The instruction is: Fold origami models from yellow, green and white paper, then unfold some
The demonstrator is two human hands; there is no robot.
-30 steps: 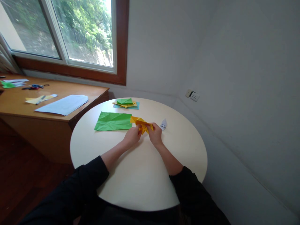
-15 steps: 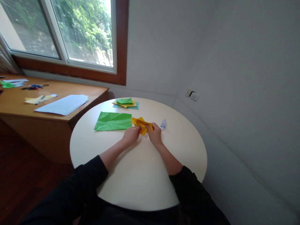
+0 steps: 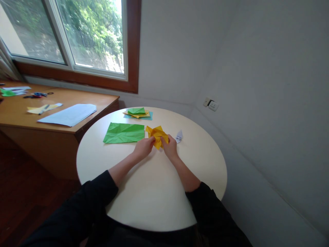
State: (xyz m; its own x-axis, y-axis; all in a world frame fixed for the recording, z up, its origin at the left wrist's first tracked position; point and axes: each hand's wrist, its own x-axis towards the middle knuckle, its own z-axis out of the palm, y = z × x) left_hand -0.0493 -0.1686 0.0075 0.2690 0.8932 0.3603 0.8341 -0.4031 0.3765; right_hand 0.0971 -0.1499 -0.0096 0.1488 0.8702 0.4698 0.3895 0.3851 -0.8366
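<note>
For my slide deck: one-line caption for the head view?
Both hands, left hand and right hand, pinch folded yellow paper over a round table.

Round cream surface (image 3: 154, 195) fills centre of frame. On it: green sheet (image 3: 123, 133) lying flat, creased, centre left; just right of it a folded yellow paper (image 3: 156, 132), whether it rests on the top or is lifted can't tell; small white folded scrap (image 3: 179, 136) right of that; at the far edge a small stack of folded papers (image 3: 137, 113), green on yellow on blue. Both forearms lie across the near half. Left of frame a wooden desk (image 3: 77, 128) butts close to the round top: pale blue sheet (image 3: 69, 114), yellow slip with a pen (image 3: 44, 108), scissors (image 3: 36, 95), green and white scraps (image 3: 12, 91) at far left
</note>
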